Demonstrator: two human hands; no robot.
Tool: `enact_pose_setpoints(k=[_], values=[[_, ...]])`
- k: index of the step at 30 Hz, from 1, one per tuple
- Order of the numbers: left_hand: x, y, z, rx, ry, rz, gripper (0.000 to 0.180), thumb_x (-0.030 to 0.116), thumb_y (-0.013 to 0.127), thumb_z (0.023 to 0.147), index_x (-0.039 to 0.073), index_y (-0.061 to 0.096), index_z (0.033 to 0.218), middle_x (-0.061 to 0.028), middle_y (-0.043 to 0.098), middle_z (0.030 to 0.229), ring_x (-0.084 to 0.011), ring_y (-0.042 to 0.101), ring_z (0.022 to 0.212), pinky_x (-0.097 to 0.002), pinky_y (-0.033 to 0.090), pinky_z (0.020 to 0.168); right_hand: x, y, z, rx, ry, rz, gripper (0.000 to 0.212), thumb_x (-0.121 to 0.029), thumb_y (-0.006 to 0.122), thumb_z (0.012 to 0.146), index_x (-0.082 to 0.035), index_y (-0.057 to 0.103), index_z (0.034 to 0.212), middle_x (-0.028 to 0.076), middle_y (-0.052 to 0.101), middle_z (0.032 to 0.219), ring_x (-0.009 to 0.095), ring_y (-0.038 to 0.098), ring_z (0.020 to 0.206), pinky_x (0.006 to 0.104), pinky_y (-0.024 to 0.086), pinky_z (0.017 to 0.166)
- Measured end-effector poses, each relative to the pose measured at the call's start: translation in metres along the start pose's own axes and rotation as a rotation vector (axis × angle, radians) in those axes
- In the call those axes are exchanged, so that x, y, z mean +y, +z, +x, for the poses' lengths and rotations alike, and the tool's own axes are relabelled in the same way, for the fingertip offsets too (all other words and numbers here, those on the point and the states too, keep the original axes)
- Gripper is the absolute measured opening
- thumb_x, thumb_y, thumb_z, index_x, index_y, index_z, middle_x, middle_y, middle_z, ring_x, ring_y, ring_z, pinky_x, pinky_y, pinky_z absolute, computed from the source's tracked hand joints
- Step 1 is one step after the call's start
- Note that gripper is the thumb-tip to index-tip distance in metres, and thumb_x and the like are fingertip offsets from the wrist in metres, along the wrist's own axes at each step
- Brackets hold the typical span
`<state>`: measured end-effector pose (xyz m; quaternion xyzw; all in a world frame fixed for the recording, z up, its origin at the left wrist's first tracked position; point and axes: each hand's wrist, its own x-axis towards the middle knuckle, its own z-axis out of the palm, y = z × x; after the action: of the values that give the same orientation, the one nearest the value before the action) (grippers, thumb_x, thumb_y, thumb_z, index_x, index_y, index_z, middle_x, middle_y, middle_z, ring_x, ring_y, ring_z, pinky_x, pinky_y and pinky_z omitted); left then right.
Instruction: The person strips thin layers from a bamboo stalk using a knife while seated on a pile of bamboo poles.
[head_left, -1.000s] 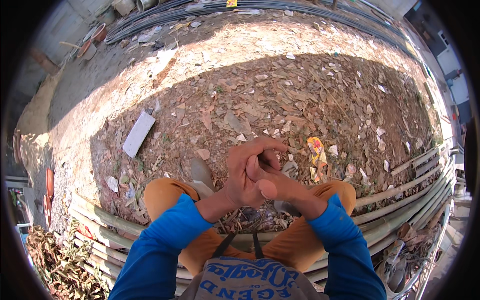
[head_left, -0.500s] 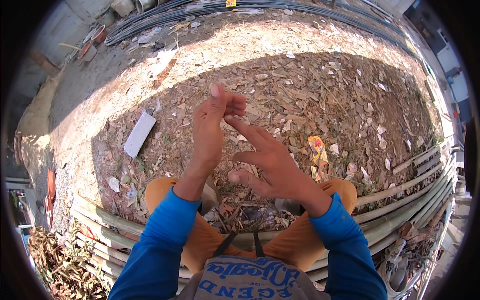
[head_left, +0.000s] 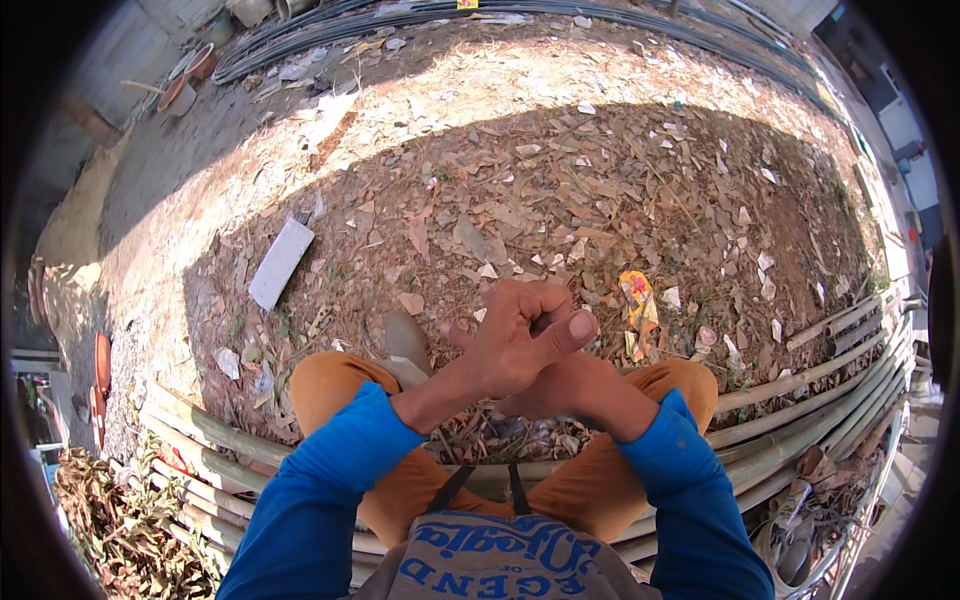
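My left hand [head_left: 515,335] crosses over my right hand in front of my knees. Its fingers are curled in, the thumb stretches to the right, and I see nothing held in it. Mostly covered by it, my right hand [head_left: 560,388] touches it from below. What look like blurred, outstretched fingertips of the right hand poke out past the left wrist. Below the hands are my bent legs in orange-brown trousers [head_left: 325,390]. A grey shoe [head_left: 405,340] shows beside the left forearm.
I sit on bamboo poles [head_left: 790,390]. Dry leaves and white shards litter the ground ahead. A pale rectangular block [head_left: 281,263] lies left, a yellow-red wrapper [head_left: 638,300] right. Dark pipes [head_left: 560,8] run along the back; pots [head_left: 178,98] stand far left. Dried leaves [head_left: 125,520] are heaped near left.
My left hand has come down and right, from upright to lying across the right hand, and its fingers have curled. My right hand has drawn nearer and slipped underneath.
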<state>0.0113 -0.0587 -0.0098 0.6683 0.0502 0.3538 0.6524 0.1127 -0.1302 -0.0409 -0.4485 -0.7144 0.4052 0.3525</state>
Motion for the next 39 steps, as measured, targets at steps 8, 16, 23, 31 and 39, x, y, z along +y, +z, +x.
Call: enact_pose_setpoints(k=[8, 16, 23, 31, 39], values=[[0.019, -0.032, 0.029, 0.481, -0.381, 0.089, 0.043, 0.042, 0.065, 0.102, 0.005, 0.065, 0.08, 0.0024, 0.056, 0.067, -0.0059, 0.053, 0.059, -0.0235, 0.044, 0.054, -0.005, -0.026, 0.01, -0.102, -0.06, -0.552, 0.046, -0.013, 0.076, 0.077, -0.002, 0.065, 0.12, 0.02, 0.053, 0.142, 0.032, 0.058, 0.124, 0.0436, 0.048, 0.103], [0.018, -0.033, 0.029, 0.405, -0.475, 0.003, 0.025, 0.028, 0.065, 0.103, 0.005, 0.069, 0.095, -0.0012, 0.067, 0.081, -0.0066, 0.059, 0.07, -0.0253, 0.051, 0.064, -0.032, -0.064, 0.011, 0.455, 0.038, 0.357, 0.052, -0.003, 0.076, 0.085, -0.005, 0.053, 0.131, 0.015, 0.067, 0.114, 0.021, 0.07, 0.078, 0.029, 0.055, 0.067], [0.017, -0.036, 0.027, 0.297, -0.569, 0.054, 0.029, 0.028, 0.062, 0.105, 0.001, 0.072, 0.105, -0.0015, 0.071, 0.082, -0.0044, 0.057, 0.065, -0.0236, 0.042, 0.053, -0.039, -0.06, 0.012, 0.457, 0.066, 0.031, 0.061, -0.007, 0.075, 0.091, -0.003, 0.045, 0.144, 0.013, 0.074, 0.102, 0.014, 0.07, 0.077, 0.0279, 0.055, 0.069], [0.02, -0.05, 0.025, 0.223, -0.725, -0.218, 0.027, 0.023, 0.061, 0.104, -0.001, 0.073, 0.1, -0.0051, 0.068, 0.074, -0.007, 0.052, 0.054, -0.0236, 0.039, 0.045, -0.053, -0.07, 0.009, 0.434, 0.085, 0.46, 0.066, -0.013, 0.073, 0.094, -0.003, 0.044, 0.152, 0.013, 0.077, 0.094, 0.017, 0.074, 0.081, 0.0295, 0.058, 0.069], [0.034, -0.041, 0.031, 0.13, -0.833, -0.538, 0.03, 0.027, 0.062, 0.104, 0.0, 0.069, 0.094, -0.0008, 0.057, 0.066, -0.0084, 0.047, 0.052, -0.0268, 0.042, 0.046, -0.035, -0.078, 0.008, 0.443, -0.188, 0.257, 0.058, -0.029, 0.066, 0.101, -0.002, 0.05, 0.15, 0.011, 0.077, 0.09, 0.014, 0.073, 0.078, 0.0264, 0.056, 0.067]])
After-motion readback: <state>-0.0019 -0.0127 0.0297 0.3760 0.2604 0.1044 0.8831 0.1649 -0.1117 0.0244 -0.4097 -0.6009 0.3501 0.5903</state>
